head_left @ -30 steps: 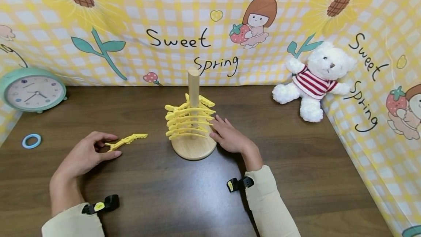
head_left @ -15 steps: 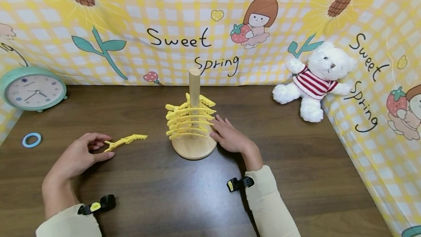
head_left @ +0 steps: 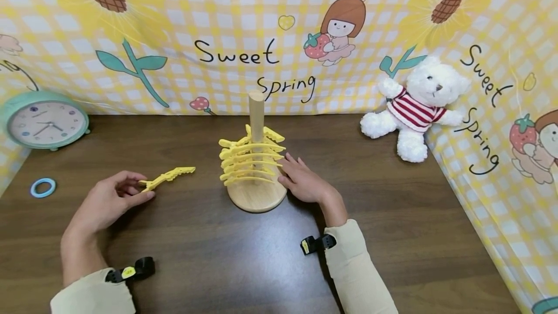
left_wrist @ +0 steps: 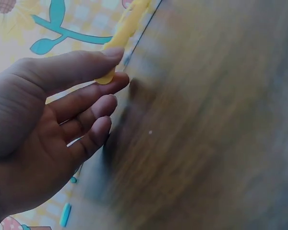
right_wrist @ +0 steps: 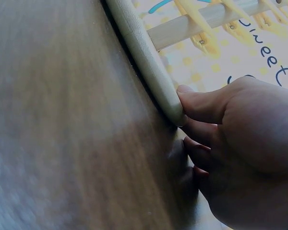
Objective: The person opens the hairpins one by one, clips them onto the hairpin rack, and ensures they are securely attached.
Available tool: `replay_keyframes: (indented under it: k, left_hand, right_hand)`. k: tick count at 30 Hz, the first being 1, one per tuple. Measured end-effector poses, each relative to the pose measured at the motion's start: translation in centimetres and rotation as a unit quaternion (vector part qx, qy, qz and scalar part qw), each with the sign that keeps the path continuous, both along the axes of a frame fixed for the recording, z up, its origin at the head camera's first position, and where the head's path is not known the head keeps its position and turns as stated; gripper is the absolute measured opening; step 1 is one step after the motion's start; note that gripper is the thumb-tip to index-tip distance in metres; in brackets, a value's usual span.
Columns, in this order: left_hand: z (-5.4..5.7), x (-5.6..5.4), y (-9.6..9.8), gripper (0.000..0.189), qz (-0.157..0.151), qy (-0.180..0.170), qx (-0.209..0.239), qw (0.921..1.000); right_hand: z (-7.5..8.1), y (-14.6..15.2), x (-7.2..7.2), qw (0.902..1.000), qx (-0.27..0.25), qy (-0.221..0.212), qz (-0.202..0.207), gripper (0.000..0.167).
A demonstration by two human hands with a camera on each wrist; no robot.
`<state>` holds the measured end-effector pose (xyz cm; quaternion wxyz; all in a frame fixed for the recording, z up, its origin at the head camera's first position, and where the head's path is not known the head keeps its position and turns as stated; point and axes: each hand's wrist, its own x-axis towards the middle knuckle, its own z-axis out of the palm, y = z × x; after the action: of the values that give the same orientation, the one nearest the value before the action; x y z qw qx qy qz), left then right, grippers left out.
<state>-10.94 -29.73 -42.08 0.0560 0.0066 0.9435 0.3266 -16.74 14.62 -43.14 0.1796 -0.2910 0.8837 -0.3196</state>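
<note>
My left hand (head_left: 104, 202) pinches a yellow alligator hair clip (head_left: 170, 175) by its tail end between thumb and fingers. In the left wrist view the end of the hair clip (left_wrist: 105, 76) shows between thumb and index finger. Right of it stands a round wooden base (head_left: 257, 199) with an upright post (head_left: 256, 115). Several yellow hair clips (head_left: 250, 164) sit stacked along the post, clamped across it. My right hand (head_left: 307, 180) holds the base's right edge; in the right wrist view its thumb lies at the rim (right_wrist: 153, 76), with the fingers partly hidden.
A light blue ring (head_left: 43, 188) lies at the far left, below a mint-green alarm clock (head_left: 48, 122). A white teddy bear (head_left: 416, 110) in a striped shirt sits at the back right. Printed yellow cloth (head_left: 235, 8) hangs behind and to the right of the dark wooden table.
My left hand first slips back a little along the hair clip, then shifts up in the head view, the clip rising with it. My right hand and the stand stay put.
</note>
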Motion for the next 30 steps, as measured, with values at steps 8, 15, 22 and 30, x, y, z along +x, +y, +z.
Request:
replay_keyframes:
  k: [8, 15, 22, 30]
  left_hand:
    - [0.5, 0.1, 0.4, 0.045, 0.024, 0.054, 0.033, 0.9977]
    - [2.0, 0.1, 1.8, 0.039, 0.054, 0.13, 0.087, 0.9862]
    - [3.6, 0.0, 4.1, 0.037, 0.069, 0.184, 0.116, 0.9736]
    - [5.9, 0.0, 6.5, 0.025, 0.053, 0.248, 0.14, 0.9571]
  right_hand:
    - [-0.2, 0.1, 0.0, 1.0, 0.002, -0.001, 0.001, 0.05]
    - [-0.2, 0.1, 0.0, 1.0, 0.0, -0.006, -0.002, 0.05]
    - [-0.1, 0.1, 0.1, 1.0, -0.003, -0.007, -0.002, 0.051]
    - [0.0, 0.1, 0.1, 1.0, -0.004, -0.005, -0.001, 0.05]
